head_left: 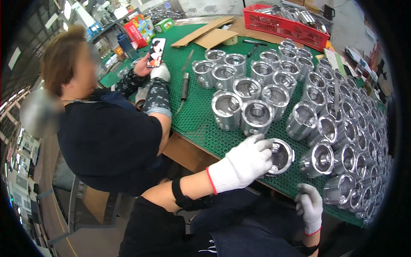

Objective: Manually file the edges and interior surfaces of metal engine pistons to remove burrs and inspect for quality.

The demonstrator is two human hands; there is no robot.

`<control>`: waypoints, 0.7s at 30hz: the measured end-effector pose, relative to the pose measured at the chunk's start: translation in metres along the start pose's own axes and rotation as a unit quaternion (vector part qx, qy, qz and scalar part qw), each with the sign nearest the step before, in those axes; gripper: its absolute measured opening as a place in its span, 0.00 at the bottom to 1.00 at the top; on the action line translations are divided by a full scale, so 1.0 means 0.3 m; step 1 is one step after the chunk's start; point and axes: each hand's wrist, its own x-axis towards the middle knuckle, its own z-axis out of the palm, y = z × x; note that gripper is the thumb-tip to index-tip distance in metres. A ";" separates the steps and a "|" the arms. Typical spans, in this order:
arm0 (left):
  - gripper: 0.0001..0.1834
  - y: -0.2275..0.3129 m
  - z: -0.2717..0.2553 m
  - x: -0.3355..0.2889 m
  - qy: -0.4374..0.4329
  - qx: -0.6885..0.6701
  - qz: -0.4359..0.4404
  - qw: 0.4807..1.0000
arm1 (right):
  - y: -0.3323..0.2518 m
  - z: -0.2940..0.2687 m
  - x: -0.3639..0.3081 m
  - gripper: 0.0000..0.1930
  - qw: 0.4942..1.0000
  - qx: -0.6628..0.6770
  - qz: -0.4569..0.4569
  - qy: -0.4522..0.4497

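My left hand (247,161), in a white knitted glove with a red cuff, is closed on the rim of a silvery metal piston (281,157) at the table's near edge. The piston's hollow end faces up, and part of its side is hidden behind the glove. My right hand (309,206), gloved the same way, hovers by the near edge with curled fingers, and nothing shows in them. Close to it stands another piston (339,188). Beyond my left hand, a piston (257,115) stands in a group of several alike on the green mat (199,132).
Many more pistons (359,128) crowd the right side. A red crate (284,28) of metal parts stands at the back, near cardboard sheets (209,33). To my left a person (107,132) holds a phone (156,53); a dark-handled tool (185,88) lies beside them.
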 end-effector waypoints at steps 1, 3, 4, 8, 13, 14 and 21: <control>0.09 0.002 -0.007 0.001 0.001 -0.016 0.000 1.000 | -0.002 0.009 -0.003 0.16 0.994 -0.088 -0.061 -0.038; 0.10 -0.013 0.003 -0.018 -0.038 -0.037 -0.020 0.998 | -0.100 0.062 0.036 0.20 0.888 -0.282 -0.329 -0.153; 0.10 -0.025 0.003 -0.038 -0.063 -0.035 -0.037 0.997 | -0.157 0.084 0.053 0.22 0.861 -0.328 -0.305 -0.241; 0.22 0.008 0.004 0.039 -0.080 0.015 -0.046 0.996 | -0.369 0.122 0.005 0.16 0.776 -0.301 -0.460 -0.311; 0.20 -0.001 -0.070 -0.008 -0.094 0.047 -0.042 0.994 | -0.457 0.279 -0.134 0.15 0.848 -0.178 -0.458 -0.199; 0.20 -0.003 -0.072 -0.017 -0.096 0.049 -0.043 0.993 | -0.455 0.339 -0.139 0.15 0.845 -0.129 -0.492 -0.165; 0.20 0.014 -0.021 0.003 -0.110 0.051 -0.024 0.992 | -0.395 0.239 -0.114 0.12 0.810 0.073 -0.539 -0.220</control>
